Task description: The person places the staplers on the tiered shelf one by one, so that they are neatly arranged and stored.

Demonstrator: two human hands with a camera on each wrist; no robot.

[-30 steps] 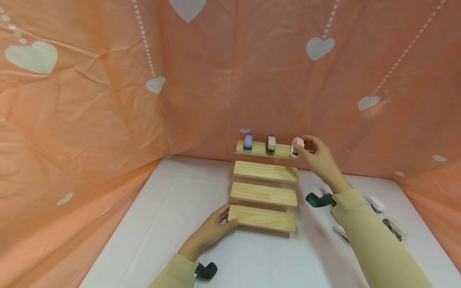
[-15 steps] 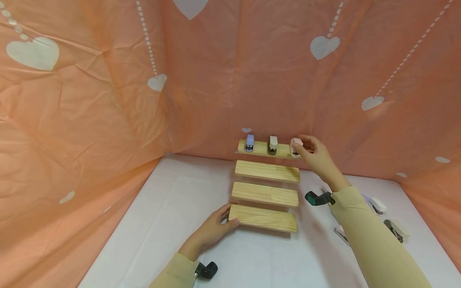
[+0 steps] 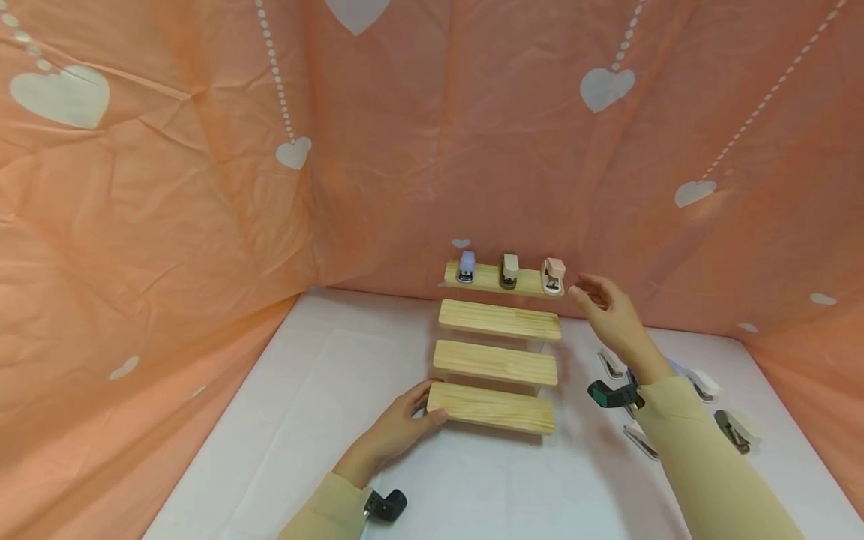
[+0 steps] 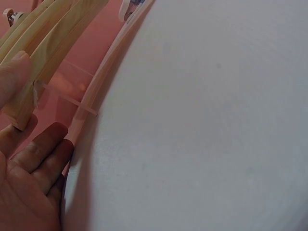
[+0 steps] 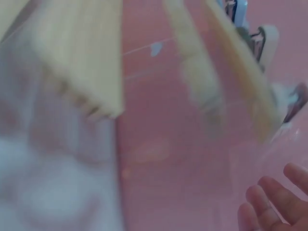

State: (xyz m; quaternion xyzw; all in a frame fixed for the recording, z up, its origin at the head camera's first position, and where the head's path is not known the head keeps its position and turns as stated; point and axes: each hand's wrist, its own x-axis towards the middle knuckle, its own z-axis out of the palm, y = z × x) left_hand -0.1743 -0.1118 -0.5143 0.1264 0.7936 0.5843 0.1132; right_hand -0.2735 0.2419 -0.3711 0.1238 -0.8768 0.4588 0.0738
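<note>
Smooth, grained wood shelves [image 3: 499, 363], smooth plastic-looking staplers [image 3: 556, 268], creased cloth-like backdrop [image 3: 439, 165], matt tabletop [image 3: 337, 375]

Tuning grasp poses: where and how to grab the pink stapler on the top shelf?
Pinch the pink stapler across its raised top, probably from the right: it stands upright at the right end of the shelf, the cream-topped stapler to its left, no stapler to its right.

Heart-print cloth [image 3: 472, 150] behind and beside a white surface [image 3: 304, 390]
The cloth is peach-orange and creased; pale hearts [image 3: 607, 89] hang from dotted lines [image 3: 277, 84].
</note>
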